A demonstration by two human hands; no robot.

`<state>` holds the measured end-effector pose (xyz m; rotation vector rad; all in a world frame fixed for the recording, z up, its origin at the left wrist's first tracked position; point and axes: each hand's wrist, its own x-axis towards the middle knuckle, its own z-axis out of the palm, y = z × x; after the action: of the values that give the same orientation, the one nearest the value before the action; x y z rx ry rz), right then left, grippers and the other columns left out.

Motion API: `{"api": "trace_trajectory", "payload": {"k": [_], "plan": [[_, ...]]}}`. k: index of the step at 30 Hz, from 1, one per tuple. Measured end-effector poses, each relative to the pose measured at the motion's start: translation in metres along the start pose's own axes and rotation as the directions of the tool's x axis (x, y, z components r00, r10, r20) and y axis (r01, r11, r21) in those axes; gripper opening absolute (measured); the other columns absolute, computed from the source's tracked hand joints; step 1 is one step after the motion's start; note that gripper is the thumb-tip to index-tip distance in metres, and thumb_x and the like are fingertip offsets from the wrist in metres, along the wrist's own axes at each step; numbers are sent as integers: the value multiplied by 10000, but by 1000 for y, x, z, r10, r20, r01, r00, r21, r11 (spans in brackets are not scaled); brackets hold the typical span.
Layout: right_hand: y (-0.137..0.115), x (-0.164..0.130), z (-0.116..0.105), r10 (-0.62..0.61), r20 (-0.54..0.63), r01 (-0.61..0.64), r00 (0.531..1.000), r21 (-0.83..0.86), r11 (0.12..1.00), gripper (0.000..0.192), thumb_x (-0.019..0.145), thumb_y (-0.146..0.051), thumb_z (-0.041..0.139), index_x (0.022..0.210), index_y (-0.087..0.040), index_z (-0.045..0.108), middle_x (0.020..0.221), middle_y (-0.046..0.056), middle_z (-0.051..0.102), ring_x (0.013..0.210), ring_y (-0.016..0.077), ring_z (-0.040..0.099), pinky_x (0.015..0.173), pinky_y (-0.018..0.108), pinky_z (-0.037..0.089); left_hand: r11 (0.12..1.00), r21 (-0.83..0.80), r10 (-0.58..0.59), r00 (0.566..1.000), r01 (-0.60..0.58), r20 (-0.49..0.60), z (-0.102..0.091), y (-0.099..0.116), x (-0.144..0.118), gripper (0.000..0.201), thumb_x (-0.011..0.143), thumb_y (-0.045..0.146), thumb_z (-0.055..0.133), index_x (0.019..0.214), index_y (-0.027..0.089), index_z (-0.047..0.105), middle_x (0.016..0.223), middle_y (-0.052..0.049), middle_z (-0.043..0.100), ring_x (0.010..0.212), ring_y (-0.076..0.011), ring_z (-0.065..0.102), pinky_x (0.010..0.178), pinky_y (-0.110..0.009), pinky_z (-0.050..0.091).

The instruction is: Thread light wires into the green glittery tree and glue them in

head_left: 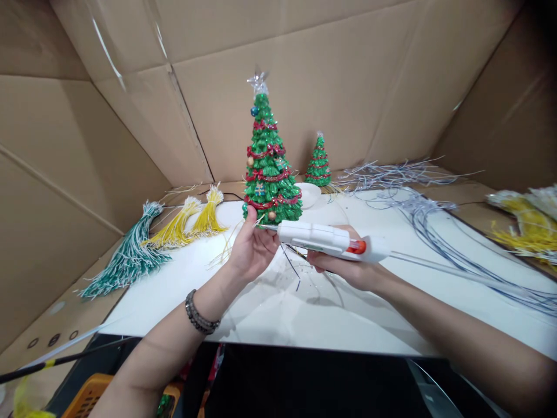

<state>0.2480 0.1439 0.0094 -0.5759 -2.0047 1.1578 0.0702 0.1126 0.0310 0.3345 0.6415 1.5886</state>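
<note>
Far left of the frame: green-and-white wire bundle (pixel 128 258) lying on the cardboard beside the white table (pixel 183 302), fanned toward the lower left. Just right of it, two yellow wire bundles (pixel 191 223) at the table's back edge, apart from both hands.

Left of centre: left hand (pixel 252 247) raised off the table, fingers closed round the base of the large Christmas tree (pixel 267 168), thumb at the lower rim. Tree held upright, star at the top centre of the frame, red garlands and small ornaments on the green body. Beaded bracelet (pixel 200 316) on the left wrist.

Centre: glue gun (pixel 331 241) held level, nozzle pointing left and meeting the tree's lower edge beside the left thumb. Right hand (pixel 348 267) clamped under the gun body, orange trigger part showing at its right end. Whether glue is flowing: cannot tell.

Behind, centre right: small Christmas tree (pixel 318 162) standing on the table against the cardboard wall, a white bowl (pixel 308 194) just in front of it.

Right half: loose pale wires (pixel 435 226) sweeping across the table to the right edge; more yellow bundles (pixel 528 226) at far right.

Step in hand, judged: gluing at the tree's base. Next move likely calls for a steady nozzle, a fixed tree, and fingers clear of hot glue.
</note>
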Motion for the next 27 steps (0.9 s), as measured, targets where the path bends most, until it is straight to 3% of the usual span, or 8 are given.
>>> {"api": "trace_trajectory", "payload": {"k": [5,12,21,27], "plan": [[3,-1,1,-41,-25,41,999,4,999,190,753,-256,630,601,-211,524,543,-6,554,497,137,526,456,255,397,1000,3,-15,1000,15,-18,3,0,-1,486,1048,359,359,741,170,684,610,8,701,541,-91,661,597,-180,542],[1,-1,1,24,-43,-24,999,0,1000,218,724,-277,644,577,-216,496,513,-9,547,482,133,515,431,245,389,998,62,-4,1000,3,9,-3,-1,1,361,977,408,542,745,171,683,635,20,702,531,-88,652,633,-192,558],[3,0,1,13,-40,-13,999,-6,1000,223,727,-281,644,576,-217,493,519,-8,553,481,135,517,441,253,401,1000,14,-21,1000,21,3,0,0,0,482,1036,384,399,704,172,676,620,10,705,520,-82,651,589,-177,540],[0,0,1,4,-42,-4,999,-2,1000,234,723,-287,644,560,-219,490,519,-5,558,483,139,522,454,263,418,1000,23,-19,1000,19,12,0,0,0,446,1024,391,438,717,173,677,615,15,702,524,-85,652,597,-179,541]]}}
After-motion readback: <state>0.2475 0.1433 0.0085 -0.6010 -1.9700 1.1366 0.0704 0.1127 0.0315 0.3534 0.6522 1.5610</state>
